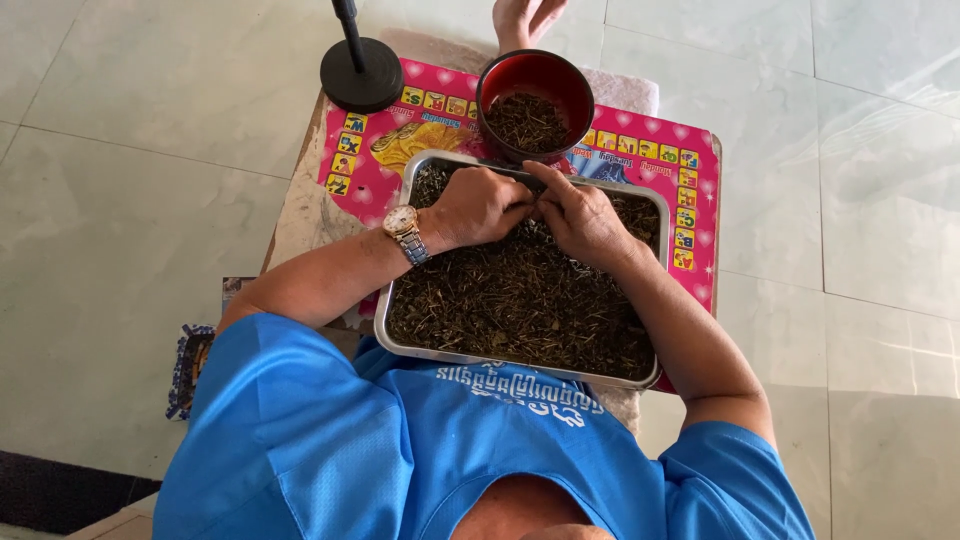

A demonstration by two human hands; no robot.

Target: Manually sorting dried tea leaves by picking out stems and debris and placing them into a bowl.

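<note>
Both hands are working over a metal tray point(395, 335) that's packed with dark dried leaves point(520, 300), twiggy stuff, kind of like loose tea. The left hand point(480, 207), the one with the gold wristwatch point(406, 230), sits at the far end of the tray with its fingers curled in tight. The right hand point(582, 222) is right up against it, fingertips meeting the left ones in the middle. Looks like both grips are pinched together on a little bit of the leaves between them, but the bit itself is too small to make out, so I can't tell exactly what's held. The main pile lies just under and toward the body from the hands, filling the tray edge to edge.

Just past the fingertips there's a red bowl point(498, 80) with a smaller heap of the same dark leaves in it, its near rim overlapping the tray's far rim. Tray and bowl sit on a pink mat point(690, 190) with little picture squares along the border, spread on a small table point(300, 215). A black round stand base point(362, 75) sits at the far left corner. Tiled floor point(150, 150) all around, and a bare foot point(525, 20) beyond the bowl.
</note>
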